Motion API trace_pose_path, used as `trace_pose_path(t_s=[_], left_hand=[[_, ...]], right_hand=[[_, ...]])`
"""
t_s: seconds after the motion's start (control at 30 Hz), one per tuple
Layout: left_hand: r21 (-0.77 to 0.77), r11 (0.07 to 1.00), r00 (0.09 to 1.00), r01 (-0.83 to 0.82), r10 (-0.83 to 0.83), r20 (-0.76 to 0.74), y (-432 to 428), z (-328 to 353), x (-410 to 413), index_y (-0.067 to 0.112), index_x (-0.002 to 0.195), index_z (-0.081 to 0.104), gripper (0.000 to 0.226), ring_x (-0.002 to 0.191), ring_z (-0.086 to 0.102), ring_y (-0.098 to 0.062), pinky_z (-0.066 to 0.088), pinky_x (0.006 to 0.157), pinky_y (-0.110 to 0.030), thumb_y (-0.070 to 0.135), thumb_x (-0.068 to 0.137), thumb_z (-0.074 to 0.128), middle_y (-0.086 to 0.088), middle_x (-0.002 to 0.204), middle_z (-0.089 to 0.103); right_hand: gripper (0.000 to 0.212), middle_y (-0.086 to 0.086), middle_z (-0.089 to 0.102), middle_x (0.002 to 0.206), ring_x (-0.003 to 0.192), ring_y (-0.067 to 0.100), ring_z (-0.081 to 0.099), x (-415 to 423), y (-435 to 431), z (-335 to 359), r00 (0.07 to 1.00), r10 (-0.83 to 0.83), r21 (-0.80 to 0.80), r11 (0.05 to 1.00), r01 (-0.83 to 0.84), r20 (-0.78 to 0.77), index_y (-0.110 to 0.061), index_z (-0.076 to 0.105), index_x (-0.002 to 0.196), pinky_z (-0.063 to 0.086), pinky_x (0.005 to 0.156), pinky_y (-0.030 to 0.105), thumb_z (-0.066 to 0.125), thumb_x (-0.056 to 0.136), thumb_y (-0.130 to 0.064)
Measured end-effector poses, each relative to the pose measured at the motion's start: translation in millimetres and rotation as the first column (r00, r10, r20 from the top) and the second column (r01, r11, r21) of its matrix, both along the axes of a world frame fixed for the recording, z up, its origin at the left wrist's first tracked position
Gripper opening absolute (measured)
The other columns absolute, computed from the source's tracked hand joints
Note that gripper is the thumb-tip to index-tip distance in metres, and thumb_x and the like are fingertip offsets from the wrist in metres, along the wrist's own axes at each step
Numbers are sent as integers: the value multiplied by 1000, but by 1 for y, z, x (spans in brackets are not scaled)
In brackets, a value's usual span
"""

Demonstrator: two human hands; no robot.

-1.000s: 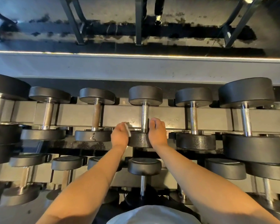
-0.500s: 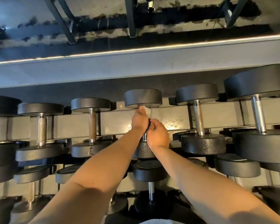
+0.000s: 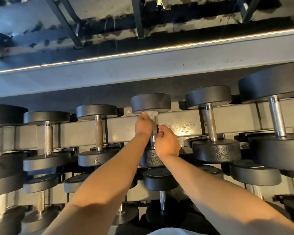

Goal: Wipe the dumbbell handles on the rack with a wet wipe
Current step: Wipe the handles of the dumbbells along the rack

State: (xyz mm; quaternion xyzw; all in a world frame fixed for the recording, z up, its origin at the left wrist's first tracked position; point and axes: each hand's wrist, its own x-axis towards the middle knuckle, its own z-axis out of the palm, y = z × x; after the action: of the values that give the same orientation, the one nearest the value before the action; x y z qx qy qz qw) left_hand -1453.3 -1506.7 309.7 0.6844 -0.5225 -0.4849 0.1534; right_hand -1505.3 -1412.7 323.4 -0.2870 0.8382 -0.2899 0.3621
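Left hand: left hand curled round the far end of the handle, pressing the wet wipe against it just under the far head.
Right hand: right hand pinches the near part of the same handle, fingers curled, just above the near head.
Dumbbell: centre dumbbell lies on the top tier of the rack; long axis runs away from the viewer, across the rail.
Room: the hands sit close together on the handle; little bare shaft shows between them.
Neighbours: left dumbbell and right dumbbell lie parallel, apart from the hands.
Far edge: grey ledge behind the rack.
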Motion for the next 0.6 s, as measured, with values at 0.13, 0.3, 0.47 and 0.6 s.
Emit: trace_pose_path(t_s=[0.13, 0.3, 0.47, 0.6], left_hand=[[-31, 992, 990, 121, -119, 71, 15, 4, 0, 5, 108, 55, 38, 96, 59, -35, 44, 83, -39, 32, 109, 29, -20, 103, 64], [28, 961, 945, 274, -274, 177, 23, 0, 29, 11, 92, 60, 38, 94, 63, -35, 50, 84, -41, 33, 108, 35, -18, 97, 69], [62, 962, 954, 264, -270, 127, 29, 6, 39, 15, 83, 57, 37, 79, 57, -24, 47, 74, -36, 31, 108, 35, -8, 82, 64], [16, 999, 999, 47, -47, 12, 7, 16, 6, 10, 94, 64, 37, 83, 61, -28, 42, 72, -31, 30, 107, 35, -16, 91, 67]], right_hand=[[37, -4, 60, 137, 117, 27, 60, -1, 1, 3, 1000, 10, 5, 1000, -10, 2, -30, 58, 133, 47, 100, 44, 41, 101, -22], [39, -6, 60, 136, 113, 28, 61, -1, 3, 9, 999, 42, 36, 998, -43, 35, -35, 59, 133, 48, 98, 43, 45, 99, -23], [39, 0, 65, 128, 112, 30, 61, -3, 3, 13, 997, 34, 60, 997, -38, 70, -39, 58, 133, 48, 98, 43, 43, 99, -27], [38, -3, 65, 129, 113, 29, 62, -2, 3, 12, 998, 26, 58, 998, -29, 55, -38, 60, 132, 48, 99, 42, 42, 100, -27]])
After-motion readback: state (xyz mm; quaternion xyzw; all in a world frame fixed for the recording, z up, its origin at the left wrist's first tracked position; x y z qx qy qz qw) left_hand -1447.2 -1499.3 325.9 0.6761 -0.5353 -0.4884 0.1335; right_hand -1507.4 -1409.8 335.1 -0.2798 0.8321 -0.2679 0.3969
